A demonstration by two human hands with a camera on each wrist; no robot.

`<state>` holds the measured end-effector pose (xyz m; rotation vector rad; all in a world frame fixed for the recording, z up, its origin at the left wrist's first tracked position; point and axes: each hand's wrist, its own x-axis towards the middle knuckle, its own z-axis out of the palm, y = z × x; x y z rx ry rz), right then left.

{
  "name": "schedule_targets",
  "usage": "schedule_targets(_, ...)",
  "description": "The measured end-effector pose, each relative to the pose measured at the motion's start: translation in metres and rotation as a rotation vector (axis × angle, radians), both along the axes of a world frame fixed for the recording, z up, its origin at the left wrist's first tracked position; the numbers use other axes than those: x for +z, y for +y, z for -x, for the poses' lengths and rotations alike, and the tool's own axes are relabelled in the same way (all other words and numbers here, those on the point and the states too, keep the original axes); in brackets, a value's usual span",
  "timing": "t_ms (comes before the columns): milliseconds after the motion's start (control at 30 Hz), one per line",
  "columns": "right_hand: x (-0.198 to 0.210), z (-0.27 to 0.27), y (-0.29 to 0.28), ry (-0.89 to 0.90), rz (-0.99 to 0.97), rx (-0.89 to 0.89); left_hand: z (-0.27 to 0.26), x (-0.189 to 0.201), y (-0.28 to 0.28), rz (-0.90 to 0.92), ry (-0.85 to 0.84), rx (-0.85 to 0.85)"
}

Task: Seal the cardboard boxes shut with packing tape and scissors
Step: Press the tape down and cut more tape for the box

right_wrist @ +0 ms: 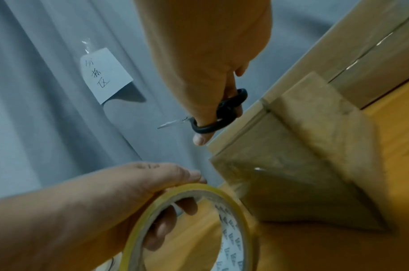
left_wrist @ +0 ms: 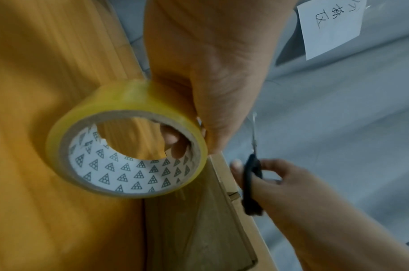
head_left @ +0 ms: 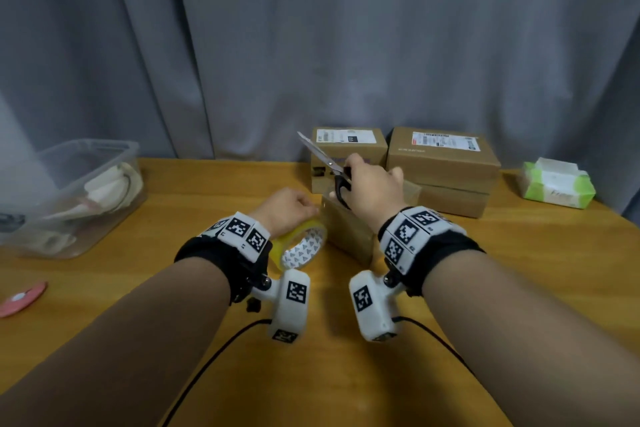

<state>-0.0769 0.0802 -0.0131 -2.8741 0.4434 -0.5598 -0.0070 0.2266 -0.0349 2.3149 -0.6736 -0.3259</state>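
My left hand [head_left: 287,206] grips a yellowish roll of packing tape [head_left: 300,244] [left_wrist: 127,139] [right_wrist: 194,227], fingers curled through its core, just left of a small cardboard box [head_left: 349,236] [right_wrist: 291,183] on the wooden table. A stretch of clear tape runs from the roll onto the box's near side. My right hand [head_left: 372,187] holds black-handled scissors [head_left: 330,166] [left_wrist: 252,183] [right_wrist: 222,113] above the box, thumb and fingers through the loops, blades pointing up and to the left, away from the tape. The blades look closed.
Three labelled cardboard boxes [head_left: 443,156] stand stacked behind the small box. A clear plastic bin [head_left: 79,194] sits at the left, a green tissue pack [head_left: 557,187] at the right, a pink disc [head_left: 20,298] near the left edge. A grey curtain [head_left: 311,45] hangs behind.
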Motion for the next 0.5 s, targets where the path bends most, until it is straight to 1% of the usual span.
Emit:
schedule_targets(67,-0.004,-0.01,0.003,0.13,0.044,-0.015,-0.001,-0.002,0.002,0.019,0.046,0.019)
schedule_targets(100,-0.01,-0.013,0.004,0.171,0.034,-0.01,-0.002,-0.004,0.004,0.014,0.061,0.026)
schedule_targets(133,-0.016,-0.014,0.004,0.163,-0.004,0.007,-0.003,-0.004,0.005,0.002,0.075,0.033)
schedule_targets(200,-0.031,-0.014,0.005,0.074,-0.084,0.039,-0.004,-0.005,0.008,-0.021,0.099,0.038)
schedule_targets(267,-0.04,-0.012,0.005,0.006,-0.101,0.041,-0.003,-0.006,0.01,-0.023,0.104,0.016)
schedule_targets(367,-0.041,-0.013,0.006,-0.01,-0.098,0.029,-0.003,-0.005,0.015,-0.058,0.071,0.024)
schedule_targets(433,-0.041,-0.012,0.007,-0.019,-0.094,0.029,-0.002,0.0,0.018,-0.132,0.06,0.039)
schedule_targets(500,-0.041,-0.013,0.007,-0.017,-0.096,0.028,0.001,0.003,0.019,-0.28,0.036,0.043)
